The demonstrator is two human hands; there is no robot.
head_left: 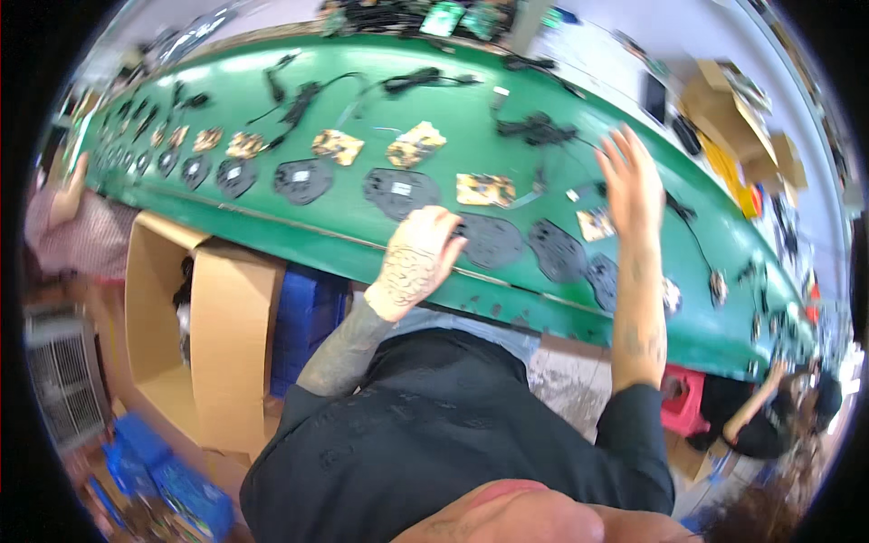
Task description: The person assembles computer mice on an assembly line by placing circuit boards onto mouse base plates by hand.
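Note:
My left hand (415,260) is at the near edge of the green work surface, its fingers bent and its thumb at the left end of a flat black plastic bottom shell (491,241). That shell's end sits between the thumb and fingers. Farther right, my right hand (633,185) is raised over the surface, fingers stretched out with nothing in them. Just left of its wrist lies a small circuit board (594,223). Another black shell (556,250) lies between my hands, and one more (602,279) is partly hidden by my right forearm. Beyond the held shell lies a yellowish circuit board (484,189).
A row of black shells (303,181), circuit boards (338,146) and coiled black cables (539,129) runs along the green belt (362,237). A cardboard box (231,335) stands below left, a red stool (684,398) below right. Other people sit at both ends.

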